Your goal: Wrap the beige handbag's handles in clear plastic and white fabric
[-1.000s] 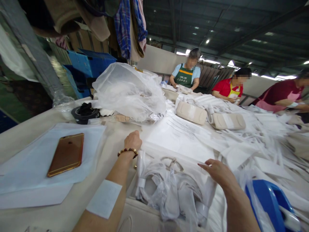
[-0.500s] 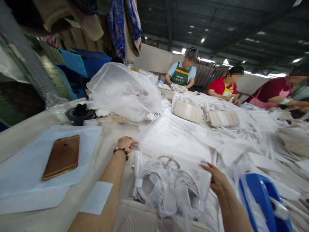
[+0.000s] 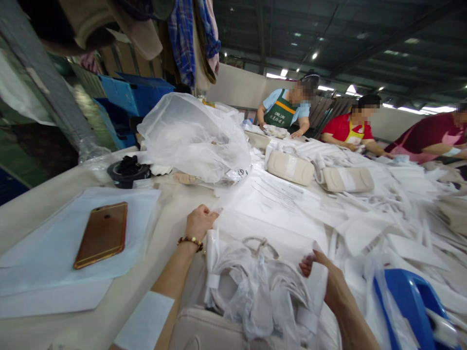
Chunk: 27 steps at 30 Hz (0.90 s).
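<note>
A clear plastic bag (image 3: 270, 204) with printed text lies flat in front of me. My left hand (image 3: 199, 221), with a bead bracelet on the wrist, pinches the bag's near left corner. My right hand (image 3: 324, 272) grips the bag's near right edge. Under both hands sits a cream handbag (image 3: 207, 330) wrapped in white plastic strips (image 3: 255, 287), with a metal ring on top.
A gold phone (image 3: 102, 235) lies on white sheets at the left. A black tape roll (image 3: 128, 172) and a heap of clear plastic (image 3: 193, 136) stand behind. Cream handbags (image 3: 290, 167) and several white strips cover the table. Three people work at the far side. A blue chair (image 3: 412, 306) is at right.
My left hand has closed on the bag's left corner and drawn back slightly. My right hand has curled around the right edge and pulled it nearer to me.
</note>
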Motion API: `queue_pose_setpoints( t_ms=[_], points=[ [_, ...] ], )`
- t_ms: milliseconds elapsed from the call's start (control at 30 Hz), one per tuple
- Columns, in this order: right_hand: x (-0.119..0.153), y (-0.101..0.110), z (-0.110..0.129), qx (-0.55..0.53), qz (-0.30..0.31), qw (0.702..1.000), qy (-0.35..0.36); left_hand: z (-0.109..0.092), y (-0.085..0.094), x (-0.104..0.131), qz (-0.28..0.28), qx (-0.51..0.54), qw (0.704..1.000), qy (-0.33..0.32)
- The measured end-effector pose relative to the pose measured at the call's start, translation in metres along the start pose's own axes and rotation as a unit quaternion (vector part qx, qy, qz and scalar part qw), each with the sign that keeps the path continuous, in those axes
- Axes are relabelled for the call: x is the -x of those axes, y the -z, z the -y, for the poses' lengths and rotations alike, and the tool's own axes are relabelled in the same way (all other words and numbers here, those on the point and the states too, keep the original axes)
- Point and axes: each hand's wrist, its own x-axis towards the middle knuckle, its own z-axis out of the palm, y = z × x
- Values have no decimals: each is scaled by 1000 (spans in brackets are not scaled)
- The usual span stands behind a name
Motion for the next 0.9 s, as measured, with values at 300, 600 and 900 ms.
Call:
queue_pose_setpoints(
  t_ms=[300, 600, 900],
  points=[
    [31, -3, 25, 400, 107, 904, 106, 9, 12, 27, 79, -99, 991, -52],
    [35, 9, 16, 400, 92, 902, 137, 8, 15, 41, 127, -72, 988, -46],
    [42, 2, 24, 242, 51, 969, 27, 12, 15, 35, 240, 154, 958, -9]
  ],
)
